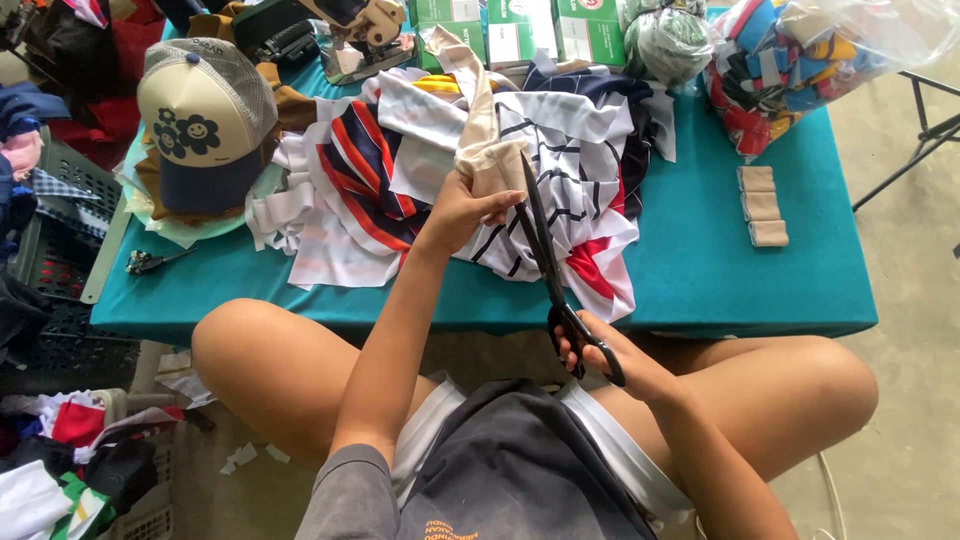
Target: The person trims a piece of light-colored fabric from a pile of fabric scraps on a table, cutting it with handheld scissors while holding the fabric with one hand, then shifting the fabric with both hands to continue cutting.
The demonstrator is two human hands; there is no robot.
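Teal table (760, 280); scissors (548, 262) beside left hand (462, 208)

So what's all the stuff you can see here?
Beige fabric strip: one, held up by the left hand over the table.
Scissors: one pair, black, in the right hand, blades against the strip.
Fabric scraps: a pile, white, navy, red, on the table's middle.
Cap: one, cream and navy with flower patch, table's left.
Folded beige pieces: three, stacked in a column, table's right.
Bag of scraps: one, clear, multicoloured, far right corner.
Boxes: about three, green and white, far edge.
Table: one, teal.
Crates: dark, left of the table.
Left hand: fingers pinching the strip.
Right hand: in the scissor handles.
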